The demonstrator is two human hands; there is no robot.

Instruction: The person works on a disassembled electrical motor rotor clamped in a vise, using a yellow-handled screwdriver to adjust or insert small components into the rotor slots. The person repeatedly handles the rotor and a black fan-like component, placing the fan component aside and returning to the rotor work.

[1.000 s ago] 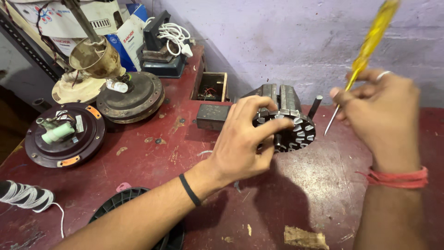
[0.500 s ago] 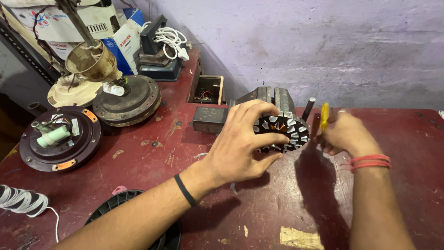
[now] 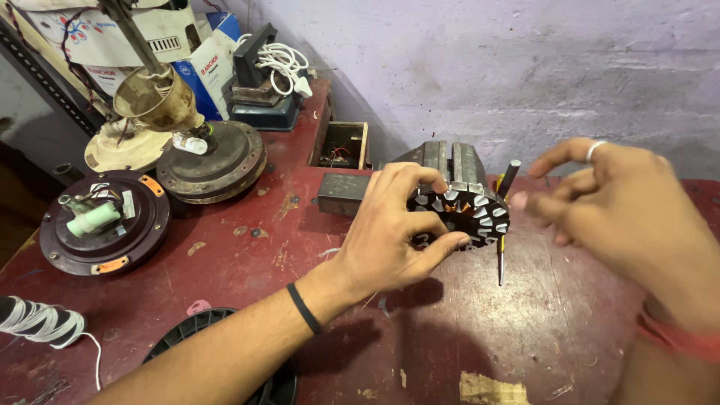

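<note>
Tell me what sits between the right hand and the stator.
In the head view, a screwdriver stands between the right hand and the stator, which the left hand grips.

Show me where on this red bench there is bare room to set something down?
Free: the red bench between the dark motor housing and the left hand, and the front right, below the screwdriver. Crowded: the back left corner, around the fan motor.

Worn dark-red desk (image 3: 570,315), paint chipped and scratched. On it: 2 round dark metal fan motor housings (image 3: 105,225) (image 3: 214,161) at left, white wire spool (image 3: 37,322) at near-left edge, black ribbed plastic disc (image 3: 202,337) at front, small open wooden box (image 3: 343,144) and grey metal block (image 3: 343,193) toward the wall.
</note>
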